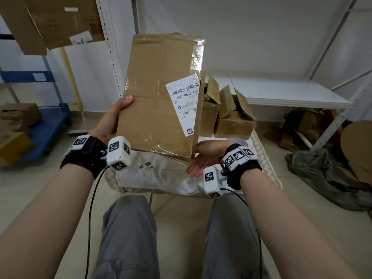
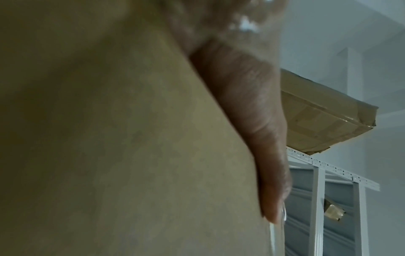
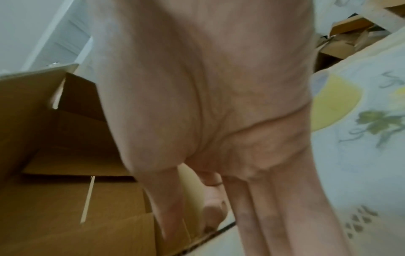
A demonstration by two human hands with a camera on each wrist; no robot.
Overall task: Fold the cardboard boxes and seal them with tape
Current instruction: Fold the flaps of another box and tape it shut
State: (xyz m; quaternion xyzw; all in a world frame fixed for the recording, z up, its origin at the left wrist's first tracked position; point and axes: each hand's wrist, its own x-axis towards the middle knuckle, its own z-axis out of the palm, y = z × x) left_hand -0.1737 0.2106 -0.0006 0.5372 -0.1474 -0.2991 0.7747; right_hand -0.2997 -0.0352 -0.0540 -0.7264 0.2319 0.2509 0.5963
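I hold up a flattened brown cardboard box (image 1: 155, 101) with old clear tape and a white shipping label (image 1: 184, 105); its lower end hangs just above the cloth-covered table (image 1: 161, 176). My left hand (image 1: 112, 119) grips the box's left edge, thumb (image 2: 252, 121) pressed on the front face, the other fingers hidden behind. My right hand (image 1: 198, 158) lies palm up with straight fingers (image 3: 274, 207) under the box's lower right corner. In the right wrist view the box (image 3: 65, 173) stands partly spread, its brown inside and flaps showing.
Two open, crumpled boxes (image 1: 231, 115) stand behind the table. A white shelf unit (image 1: 291, 93) fills the right, with cardboard scraps and a grey cloth (image 1: 322, 178) on the floor. A blue cart (image 1: 46, 125) with boxes is at left; large boxes (image 1: 50, 23) sit overhead.
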